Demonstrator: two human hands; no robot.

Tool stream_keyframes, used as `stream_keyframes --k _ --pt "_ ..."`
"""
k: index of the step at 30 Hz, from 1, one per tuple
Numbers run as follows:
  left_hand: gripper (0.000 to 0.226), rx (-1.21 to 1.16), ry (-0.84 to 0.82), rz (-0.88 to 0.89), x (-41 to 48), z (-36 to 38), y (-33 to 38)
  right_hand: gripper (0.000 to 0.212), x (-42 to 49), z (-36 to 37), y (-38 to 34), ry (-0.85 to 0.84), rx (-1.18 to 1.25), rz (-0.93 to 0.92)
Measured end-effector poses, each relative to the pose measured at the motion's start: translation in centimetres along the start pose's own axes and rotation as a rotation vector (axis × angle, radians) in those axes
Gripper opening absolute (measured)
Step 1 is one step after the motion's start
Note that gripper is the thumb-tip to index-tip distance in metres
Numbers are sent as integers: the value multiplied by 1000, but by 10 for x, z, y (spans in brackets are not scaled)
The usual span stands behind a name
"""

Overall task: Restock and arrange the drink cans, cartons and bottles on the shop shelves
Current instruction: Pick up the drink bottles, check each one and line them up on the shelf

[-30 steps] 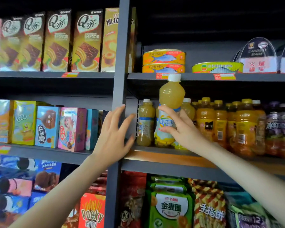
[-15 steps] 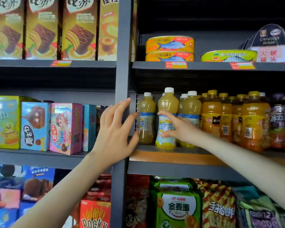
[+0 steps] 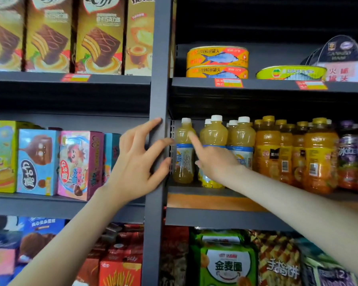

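Observation:
Several pale yellow juice bottles with white caps stand at the left end of the middle shelf (image 3: 205, 200). One of them (image 3: 213, 135) stands upright in the front row, and my right hand (image 3: 217, 162) is spread in front of its label, fingers loosened. That hand's straight index finger reaches up-left onto the leftmost bottle (image 3: 183, 170). My left hand (image 3: 136, 162) rests flat on the grey upright post (image 3: 160, 58), fingers spread and holding nothing. To the right of the yellow bottles are orange juice bottles (image 3: 318, 153), then purple drink bottles (image 3: 351, 153).
Fish cans (image 3: 217, 60) and a green can (image 3: 291, 72) sit on the shelf above. Snack boxes (image 3: 79, 164) fill the left bay, with cake boxes (image 3: 99, 38) above them. Snack bags (image 3: 225, 263) and Pocky boxes (image 3: 120, 271) fill the lower shelves.
My right hand lowered the pale yellow bottle onto the shelf beside the others and loosened its grip, index finger now stretched left. The camera moved closer. My left hand stayed on the post.

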State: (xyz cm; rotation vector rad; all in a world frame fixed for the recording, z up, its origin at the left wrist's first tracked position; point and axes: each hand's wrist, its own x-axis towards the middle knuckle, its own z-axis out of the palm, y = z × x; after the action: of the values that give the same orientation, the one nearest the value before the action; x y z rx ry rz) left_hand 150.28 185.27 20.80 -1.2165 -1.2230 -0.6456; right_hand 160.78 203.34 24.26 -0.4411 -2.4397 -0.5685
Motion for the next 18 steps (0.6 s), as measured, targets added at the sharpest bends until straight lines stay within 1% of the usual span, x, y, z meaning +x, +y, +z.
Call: stream_keyframes --k 2,3,4,5,6,8,9,11,14,18 --pt "34 22 -14 36 1 -1 -5 99 10 -2 -10 69 -114 -166" --pt "36 30 -22 44 0 -1 -6 102 18 2 -11 151 -224 -261" --pt "37 36 -32 51 0 -1 -8 101 29 6 -10 232 -312 -324" --pt "37 40 -41 57 -1 -2 -9 97 39 10 -10 260 -384 -359" --pt "38 41 -48 59 -2 -2 -10 89 48 15 -11 214 -467 -371" --pt "38 39 -56 59 -3 -2 -11 74 69 26 -11 54 -651 -352" --pt "38 42 -59 60 -4 -2 -11 73 79 31 -11 4 -747 -360" --pt "37 45 -65 64 -4 -1 -11 77 94 39 -13 -43 -925 -398" --pt "35 30 -71 59 -5 1 -12 78 113 59 -13 -55 -1129 -473" --pt "32 -4 -84 35 -7 3 -11 72 128 71 -12 -5 -1167 -515"
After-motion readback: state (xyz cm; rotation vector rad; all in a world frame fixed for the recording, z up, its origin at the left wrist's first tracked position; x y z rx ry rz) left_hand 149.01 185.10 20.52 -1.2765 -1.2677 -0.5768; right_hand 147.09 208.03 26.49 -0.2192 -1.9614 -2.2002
